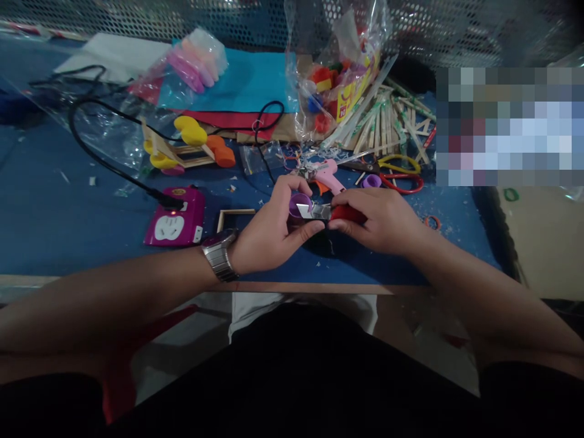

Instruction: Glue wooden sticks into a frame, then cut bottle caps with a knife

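Between the thumb and fingers of my left hand (267, 237) is a small purple plastic ring or cap (297, 202). My right hand (385, 216) is wrapped round the red handle of a utility knife (344, 215). Its bare blade points left and lies at the purple piece's opening, close to my left fingers; whether it is cutting in, I cannot tell. Just beyond my hands lies a pink glue gun (332, 173). Another purple ring (371, 180) rests beside scissors with yellow and red handles (399, 164).
A magenta power box (176, 216) with a black cord stands at left. Behind it is a stick frame with yellow and orange wheels (189, 146). Wooden sticks (378, 118) and a clear bag of colored pieces (335, 79) lie at the back. Scraps litter the blue tabletop (55, 231).
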Motion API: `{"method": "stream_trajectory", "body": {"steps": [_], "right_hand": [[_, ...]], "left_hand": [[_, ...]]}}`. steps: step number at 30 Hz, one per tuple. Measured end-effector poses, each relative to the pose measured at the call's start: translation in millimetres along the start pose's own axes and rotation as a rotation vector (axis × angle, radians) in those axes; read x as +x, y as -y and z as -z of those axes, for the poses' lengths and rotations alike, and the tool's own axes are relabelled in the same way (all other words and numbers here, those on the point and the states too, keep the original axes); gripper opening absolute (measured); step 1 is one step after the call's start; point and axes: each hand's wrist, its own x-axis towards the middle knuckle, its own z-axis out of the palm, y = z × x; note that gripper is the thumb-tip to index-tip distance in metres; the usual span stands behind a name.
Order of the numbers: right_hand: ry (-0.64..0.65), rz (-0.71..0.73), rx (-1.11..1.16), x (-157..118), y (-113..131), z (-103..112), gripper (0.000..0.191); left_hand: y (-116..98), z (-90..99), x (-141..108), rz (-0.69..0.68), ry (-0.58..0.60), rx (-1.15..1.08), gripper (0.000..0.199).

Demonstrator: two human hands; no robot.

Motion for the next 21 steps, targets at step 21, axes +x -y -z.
{"method": "stream_trajectory", "body": {"steps": [21], "right_hand": [[0.010,0.050,0.021,-0.2,-1.4,2.8,0.053]], "left_hand": [[-10.2,3.0,-0.9,0.077,0.027,-0.011,0.050]]}}
